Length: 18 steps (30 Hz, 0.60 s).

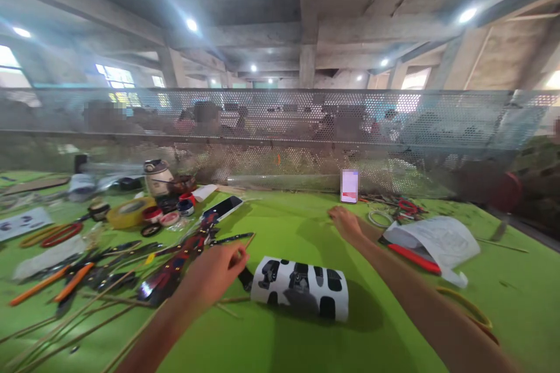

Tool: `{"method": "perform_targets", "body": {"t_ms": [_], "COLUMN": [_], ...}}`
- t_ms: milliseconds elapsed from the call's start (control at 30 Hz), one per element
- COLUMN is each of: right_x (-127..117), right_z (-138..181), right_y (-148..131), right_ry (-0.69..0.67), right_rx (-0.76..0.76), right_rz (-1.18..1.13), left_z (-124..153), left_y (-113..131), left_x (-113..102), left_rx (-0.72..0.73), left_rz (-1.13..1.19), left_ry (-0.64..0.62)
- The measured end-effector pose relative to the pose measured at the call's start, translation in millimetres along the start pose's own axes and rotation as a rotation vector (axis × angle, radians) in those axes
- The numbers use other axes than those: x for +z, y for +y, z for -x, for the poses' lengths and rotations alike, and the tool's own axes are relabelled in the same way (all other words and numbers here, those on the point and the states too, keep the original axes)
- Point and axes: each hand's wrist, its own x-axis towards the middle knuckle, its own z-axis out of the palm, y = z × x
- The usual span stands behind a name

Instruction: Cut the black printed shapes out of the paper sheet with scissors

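At lower centre the left hand point(214, 274) pinches a thin bamboo stick point(249, 240), just left of the black-and-white roll point(301, 290). The right hand point(345, 221) lies loosely open and empty mid-frame on the green table point(284, 227).

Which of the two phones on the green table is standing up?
The lit phone propped against the mesh barrier, beyond the right hand; the dark phone lies flat farther left.
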Motion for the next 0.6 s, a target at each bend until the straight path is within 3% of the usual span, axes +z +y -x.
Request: {"method": "perform_targets", "body": {"t_ms": [167, 333, 500, 600], "right_x": [-5, -5, 5, 14], "right_z": [25, 38, 37, 35], "right_y": [-3, -21, -45, -52], "right_ry": [-0.046, -0.111, -0.121, -0.142], "right_rx": [-0.163, -0.165, -0.088, -0.136], "right_rz": [0.103, 0.22, 0.265, 0.222], "left_z": [-90, -184, -226, -235], "left_y": [-10, 2, 10, -2], "left_x": [-17, 2, 38, 39], "left_rx": [0.069, 0.063, -0.031, -0.085], "left_rz": [-0.103, -0.225, -0.35, -0.405], "left_ry": [0.205, 0.297, 0.312, 0.341]}}
